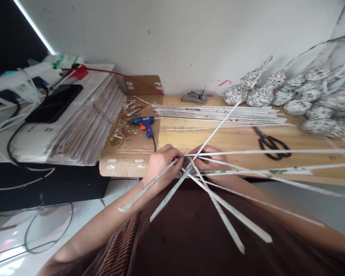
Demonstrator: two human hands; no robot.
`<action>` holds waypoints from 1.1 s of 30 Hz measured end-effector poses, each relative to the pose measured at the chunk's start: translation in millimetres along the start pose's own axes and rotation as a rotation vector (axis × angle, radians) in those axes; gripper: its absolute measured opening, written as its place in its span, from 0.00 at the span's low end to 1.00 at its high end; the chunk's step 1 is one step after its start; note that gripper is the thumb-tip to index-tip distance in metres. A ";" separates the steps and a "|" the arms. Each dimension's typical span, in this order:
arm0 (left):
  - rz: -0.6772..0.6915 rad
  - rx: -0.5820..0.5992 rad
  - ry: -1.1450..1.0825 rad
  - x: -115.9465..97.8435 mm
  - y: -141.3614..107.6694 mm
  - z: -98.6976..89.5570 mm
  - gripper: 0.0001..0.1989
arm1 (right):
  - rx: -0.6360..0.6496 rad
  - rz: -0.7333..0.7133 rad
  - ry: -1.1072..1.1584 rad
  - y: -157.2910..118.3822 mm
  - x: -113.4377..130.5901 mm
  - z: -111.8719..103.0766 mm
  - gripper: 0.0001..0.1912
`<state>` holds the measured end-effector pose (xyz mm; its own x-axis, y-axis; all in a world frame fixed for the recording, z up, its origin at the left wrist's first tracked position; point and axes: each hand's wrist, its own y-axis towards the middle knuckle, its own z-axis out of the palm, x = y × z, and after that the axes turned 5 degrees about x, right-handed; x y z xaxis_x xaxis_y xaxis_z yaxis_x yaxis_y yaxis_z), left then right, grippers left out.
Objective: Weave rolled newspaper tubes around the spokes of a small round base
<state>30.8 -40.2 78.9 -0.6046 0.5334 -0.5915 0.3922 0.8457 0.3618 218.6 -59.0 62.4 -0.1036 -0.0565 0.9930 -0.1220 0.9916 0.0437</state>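
Rolled paper strips (230, 207) fan out in several directions from a small woven paper piece (189, 165) at the table's front edge. My left hand (165, 163) is on the piece's left side, thumb and fingers pinched on a paper strip that slants down to the left. On the right side, my right hand (212, 163) has its fingers wrapped round the woven piece, partly hidden behind the strips. One strip rises up and to the right over the table; others stretch far right.
Behind the hands, a row of paper sticks (212, 113) lies on the wooden table (184, 142). A glue gun (146, 124) rests on cardboard, left. Black scissors (273, 147) and woven paper pieces (261, 96) are right. A newspaper stack (100, 111) stands left.
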 end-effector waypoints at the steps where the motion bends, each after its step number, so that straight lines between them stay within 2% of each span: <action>1: -0.012 -0.001 -0.010 -0.5 -1.2 0.1 0.05 | 0.006 -0.004 0.014 0.2 -3.1 -0.8 0.07; 6: 0.000 -0.051 -0.065 4.7 -6.1 5.6 0.04 | -0.004 -0.070 -0.032 0.8 -8.4 -4.0 0.10; 10: 0.007 -0.093 -0.070 7.8 -7.5 8.9 0.04 | -0.016 -0.291 -0.150 2.1 -6.1 -3.8 0.05; 13: -0.023 -0.065 -0.063 4.5 -7.8 6.0 0.05 | -0.005 -0.413 -0.207 2.7 -10.4 -5.0 0.01; 16: -0.042 -0.020 -0.085 1.4 -8.1 2.3 0.05 | 0.024 -0.454 -0.236 2.3 -15.3 -7.2 0.03; 21: -0.002 -0.023 -0.068 5.3 -7.1 4.3 0.05 | 0.044 -0.376 -0.124 3.1 -16.5 -7.8 0.03; 27: 0.010 -0.002 -0.074 4.7 -4.4 5.4 0.06 | 0.069 -0.373 -0.119 7.2 -16.3 -6.6 0.05; 33: 0.004 0.044 -0.082 1.0 -4.3 3.8 0.06 | 0.052 -0.084 0.020 6.0 -6.3 -2.6 0.11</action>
<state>31.1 -43.4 74.1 -0.5450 0.5327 -0.6475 0.4260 0.8411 0.3333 221.1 -52.3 56.7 -0.0711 -0.1366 0.9881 -0.1805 0.9760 0.1219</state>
